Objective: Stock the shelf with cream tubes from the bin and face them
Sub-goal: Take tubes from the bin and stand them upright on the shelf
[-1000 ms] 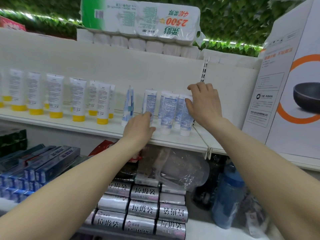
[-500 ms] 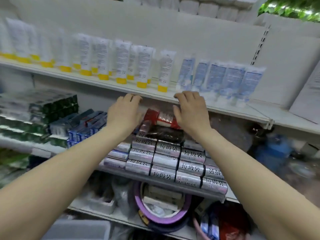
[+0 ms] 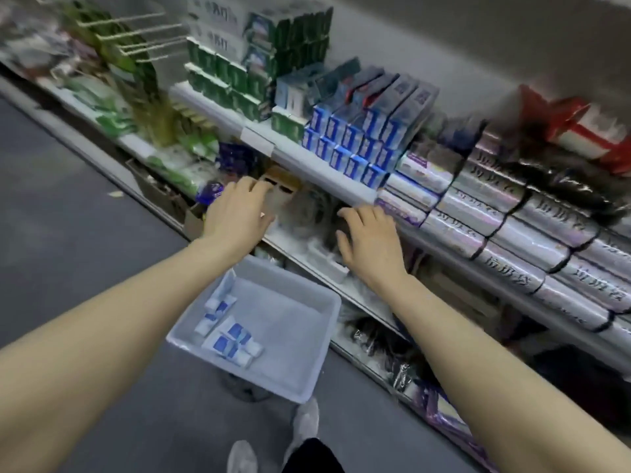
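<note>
Hands [image 3: 235, 213] lowered; bin [image 3: 317, 349] now visible

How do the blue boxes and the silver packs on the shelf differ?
The blue boxes are small cartons stacked with blue ends facing out; the silver packs are longer, shiny and wrapped, with dark characters. The blue boxes sit left of the silver packs. Both are stacked in neat rows.

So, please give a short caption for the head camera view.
Both empty hands, left and right, above a grey bin holding cream tubes.
</note>
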{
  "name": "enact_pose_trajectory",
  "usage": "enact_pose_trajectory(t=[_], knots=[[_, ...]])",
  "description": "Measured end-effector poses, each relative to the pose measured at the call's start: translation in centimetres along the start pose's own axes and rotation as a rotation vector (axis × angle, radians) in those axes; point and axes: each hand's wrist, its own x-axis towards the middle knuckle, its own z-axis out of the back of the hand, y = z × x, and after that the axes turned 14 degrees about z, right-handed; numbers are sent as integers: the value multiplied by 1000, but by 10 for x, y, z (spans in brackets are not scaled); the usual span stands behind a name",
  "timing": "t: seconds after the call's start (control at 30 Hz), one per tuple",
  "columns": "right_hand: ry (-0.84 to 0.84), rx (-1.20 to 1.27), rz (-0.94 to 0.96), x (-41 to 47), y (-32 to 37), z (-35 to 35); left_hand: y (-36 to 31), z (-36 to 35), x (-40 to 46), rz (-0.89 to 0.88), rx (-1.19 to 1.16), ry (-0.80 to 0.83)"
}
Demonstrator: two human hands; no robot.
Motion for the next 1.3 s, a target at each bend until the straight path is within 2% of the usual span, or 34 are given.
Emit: enact_pose_trajectory(t=[0.37, 0.57, 0.77, 0.97, 1.1, 1.3], knots=[[298, 367, 32, 7, 87, -198, 135, -148, -76, 467, -57, 346], [553, 469, 74, -13, 118, -296, 177, -231, -100, 578, -77, 449], [758, 548, 91, -25, 138, -375, 201, -303, -93, 609, -97, 484], [861, 588, 93, -35, 157, -428, 210, -364, -69, 567, -33, 439], [864, 624, 79, -42, 171, -446, 211, -395, -59, 535, 72, 439], [835, 646, 42, -43, 170, -455, 201, -407, -50, 434, 214, 401]])
